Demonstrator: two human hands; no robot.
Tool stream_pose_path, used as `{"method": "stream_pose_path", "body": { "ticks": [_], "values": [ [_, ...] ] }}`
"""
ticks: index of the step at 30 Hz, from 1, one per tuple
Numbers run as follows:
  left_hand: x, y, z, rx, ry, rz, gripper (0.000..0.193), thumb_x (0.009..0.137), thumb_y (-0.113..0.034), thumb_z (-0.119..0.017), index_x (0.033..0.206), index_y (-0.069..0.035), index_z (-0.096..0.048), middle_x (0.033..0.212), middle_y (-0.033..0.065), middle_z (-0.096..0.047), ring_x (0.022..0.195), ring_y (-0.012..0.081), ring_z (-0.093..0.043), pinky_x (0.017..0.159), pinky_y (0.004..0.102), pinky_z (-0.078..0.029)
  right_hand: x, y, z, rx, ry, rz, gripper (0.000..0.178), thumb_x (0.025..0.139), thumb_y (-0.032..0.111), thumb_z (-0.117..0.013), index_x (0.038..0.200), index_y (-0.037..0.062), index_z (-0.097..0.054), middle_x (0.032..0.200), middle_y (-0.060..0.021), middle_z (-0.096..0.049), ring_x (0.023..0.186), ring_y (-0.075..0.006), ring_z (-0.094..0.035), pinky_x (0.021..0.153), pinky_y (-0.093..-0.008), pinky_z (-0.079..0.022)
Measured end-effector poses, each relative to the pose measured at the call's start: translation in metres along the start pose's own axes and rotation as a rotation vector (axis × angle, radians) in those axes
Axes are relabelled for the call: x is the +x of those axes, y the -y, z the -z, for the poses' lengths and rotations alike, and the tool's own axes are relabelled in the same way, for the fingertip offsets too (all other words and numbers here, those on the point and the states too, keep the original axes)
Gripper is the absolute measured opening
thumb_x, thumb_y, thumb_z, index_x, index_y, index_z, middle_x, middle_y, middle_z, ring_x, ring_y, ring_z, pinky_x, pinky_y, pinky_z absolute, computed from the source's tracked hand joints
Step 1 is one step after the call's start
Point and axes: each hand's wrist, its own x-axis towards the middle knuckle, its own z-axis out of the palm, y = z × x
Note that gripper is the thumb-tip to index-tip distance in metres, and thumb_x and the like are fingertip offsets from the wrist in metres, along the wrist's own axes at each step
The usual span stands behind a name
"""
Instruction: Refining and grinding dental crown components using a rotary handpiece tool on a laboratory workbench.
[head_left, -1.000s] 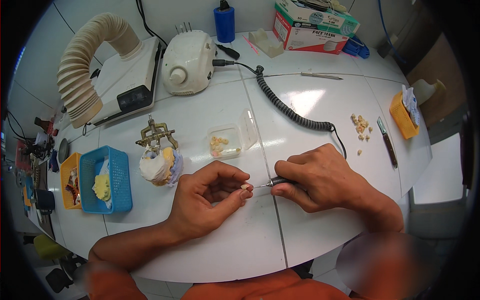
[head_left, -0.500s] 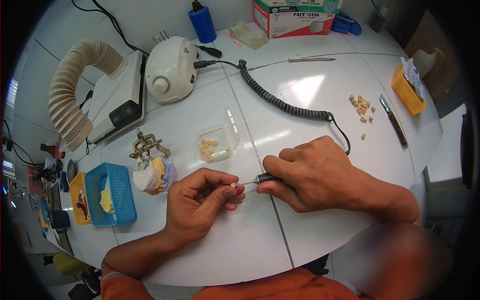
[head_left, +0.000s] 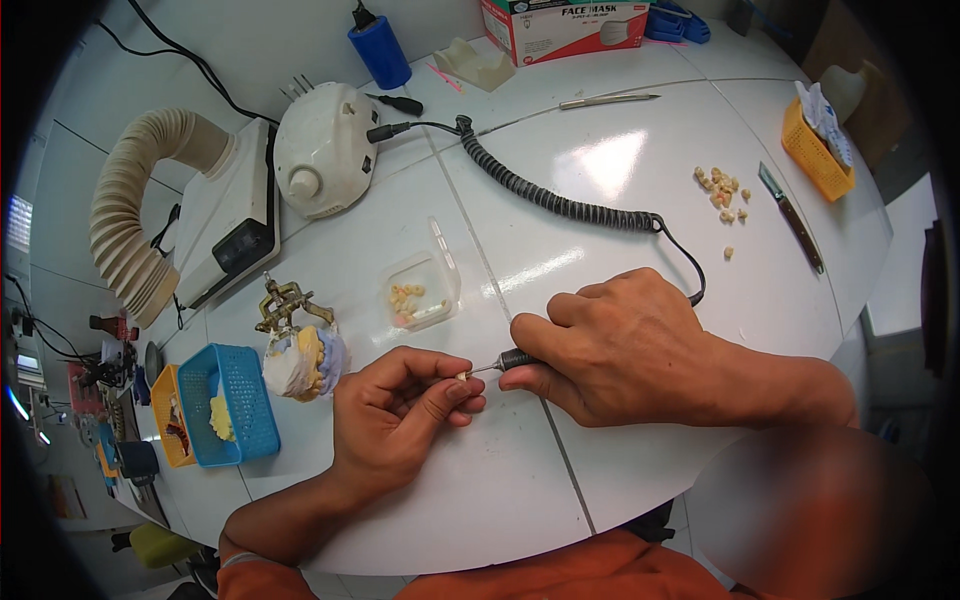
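Note:
My left hand [head_left: 395, 415] pinches a tiny cream-coloured tooth piece [head_left: 463, 376] between thumb and fingertips, just above the white table [head_left: 480, 500]. My right hand [head_left: 610, 345] grips a slim rotary handpiece [head_left: 512, 360], whose thin bur tip meets the tooth piece. A black coiled cord [head_left: 560, 205] runs from the handpiece back to a white rounded motor unit [head_left: 320, 150]. A small clear plastic box [head_left: 420, 295] with several tooth pieces lies just beyond my left hand.
A dental model on a brass articulator [head_left: 295, 345] stands left of my hand, beside blue [head_left: 225, 405] and orange [head_left: 170, 430] baskets. A ribbed suction hose [head_left: 130, 220] sits far left. Loose teeth [head_left: 722, 190], a knife [head_left: 790, 215] and a yellow basket [head_left: 818, 150] lie right.
Both hands keep the same grip with the tool tip at the tooth piece. The view has shifted slightly, so the hands sit a little lower and the table's far items appear higher.

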Motion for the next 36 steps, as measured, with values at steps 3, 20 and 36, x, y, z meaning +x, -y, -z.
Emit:
{"method": "stream_pose_path", "body": {
  "ticks": [3,20,36],
  "values": [
    [0.0003,-0.0012,-0.0002,0.011,0.003,0.007,0.017,0.107,-0.002,-0.066,0.121,0.009,-0.067,0.107,0.017,-0.079,0.098,0.0203,-0.079,0.081,0.0273,-0.065,-0.0002,0.0008,0.0022,0.009,0.016,-0.007,0.04,0.102,0.049,-0.069,0.09,0.011,-0.066,0.061,-0.0041,-0.06,0.056,-0.0253,-0.07,0.046,-0.0393,-0.045],
    [0.0017,0.0017,-0.0032,-0.059,-0.022,-0.02,0.014,0.106,0.001,-0.067,0.119,0.008,-0.065,0.109,0.0179,-0.077,0.101,0.0225,-0.078,0.084,0.03,-0.065,0.002,-0.002,0.0099,0.031,0.064,-0.016,0.041,0.105,0.049,-0.066,0.091,0.0108,-0.066,0.061,-0.0045,-0.061,0.051,-0.0256,-0.064,0.045,-0.0405,-0.043],
    [0.002,-0.0008,0.0034,-0.122,0.022,0.006,0.018,0.103,0.002,-0.071,0.118,0.01,-0.065,0.116,0.02,-0.076,0.11,0.0234,-0.077,0.097,0.0315,-0.065,0.0017,0.0055,0.003,0.061,0.035,-0.029,0.047,0.107,0.051,-0.061,0.092,0.0074,-0.068,0.063,-0.012,-0.067,0.051,-0.0326,-0.067,0.046,-0.0445,-0.049]
  ]
}}
